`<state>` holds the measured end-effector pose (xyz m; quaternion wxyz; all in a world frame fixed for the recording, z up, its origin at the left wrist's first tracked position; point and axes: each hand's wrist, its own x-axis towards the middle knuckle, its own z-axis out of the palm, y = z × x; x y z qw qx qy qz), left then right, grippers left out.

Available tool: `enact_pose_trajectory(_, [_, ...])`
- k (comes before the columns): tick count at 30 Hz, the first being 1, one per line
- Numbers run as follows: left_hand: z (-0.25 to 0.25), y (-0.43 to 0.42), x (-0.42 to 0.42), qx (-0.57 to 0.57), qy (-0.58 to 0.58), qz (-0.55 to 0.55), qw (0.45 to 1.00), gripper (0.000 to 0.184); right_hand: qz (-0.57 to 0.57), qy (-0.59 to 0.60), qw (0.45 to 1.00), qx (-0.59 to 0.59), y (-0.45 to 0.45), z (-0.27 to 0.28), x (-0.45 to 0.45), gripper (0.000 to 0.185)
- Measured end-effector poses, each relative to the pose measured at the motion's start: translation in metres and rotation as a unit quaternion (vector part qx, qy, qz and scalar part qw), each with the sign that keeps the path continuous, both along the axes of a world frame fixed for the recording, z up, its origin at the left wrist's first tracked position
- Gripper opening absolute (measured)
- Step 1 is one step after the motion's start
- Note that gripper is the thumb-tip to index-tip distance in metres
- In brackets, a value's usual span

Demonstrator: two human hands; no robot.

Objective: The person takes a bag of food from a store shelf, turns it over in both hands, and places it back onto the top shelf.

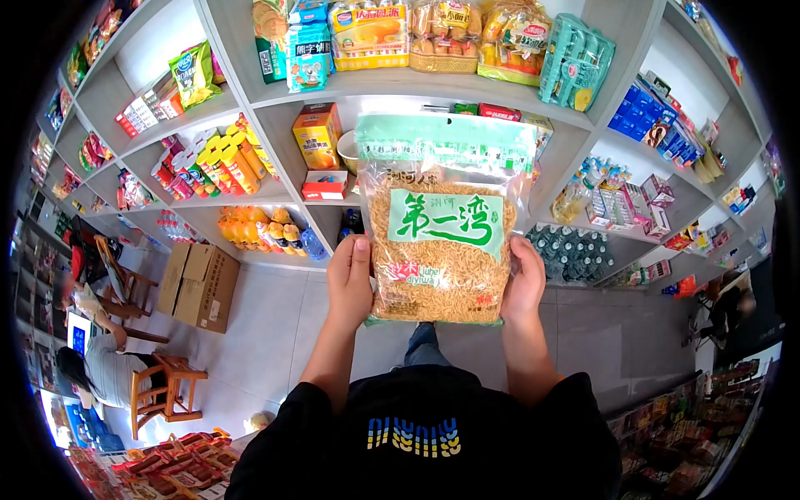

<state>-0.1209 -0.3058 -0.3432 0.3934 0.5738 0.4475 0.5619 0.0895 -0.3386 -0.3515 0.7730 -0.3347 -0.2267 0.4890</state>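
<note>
Upright in front of my chest is a clear plastic bag (442, 258) of tan, grain-like food, with a pale green top band and a green label bearing large Chinese characters. My left hand (350, 283) grips its lower left side, thumb along the edge. On the opposite side my right hand (525, 279) holds the lower right edge. Most of the fingers of both hands are hidden behind the bag. Behind it, a yellow-orange box (317, 137), a white bowl (347, 150) and a small red box (325, 185) sit on a shelf.
Grey shelving (433, 85) with packaged breads and snacks curves around me. Bottled drinks (571, 252) stand low on the right. A cardboard carton (198, 285) rests on the tiled floor at left, near a wooden chair (167, 392) with a seated person (108, 367). Red snack packets (167, 467) lie at lower left.
</note>
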Motion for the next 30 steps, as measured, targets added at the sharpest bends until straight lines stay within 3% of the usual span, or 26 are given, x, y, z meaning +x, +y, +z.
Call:
enact_pose_trajectory(15, [0.007,-0.005,-0.006,0.063,-0.019,0.041,0.997,0.027,0.124,-0.015,0.991,0.047,0.006,-0.002,0.007,0.024])
enact_pose_trajectory(23, [0.007,-0.007,-0.003,0.065,-0.026,0.064,0.995,0.030,0.260,-0.089,0.962,0.013,-0.004,-0.005,0.005,0.054])
enact_pose_trajectory(30, [0.005,-0.007,-0.007,0.090,0.003,0.055,0.994,0.029,0.264,-0.126,0.956,0.005,-0.010,0.000,0.001,0.061])
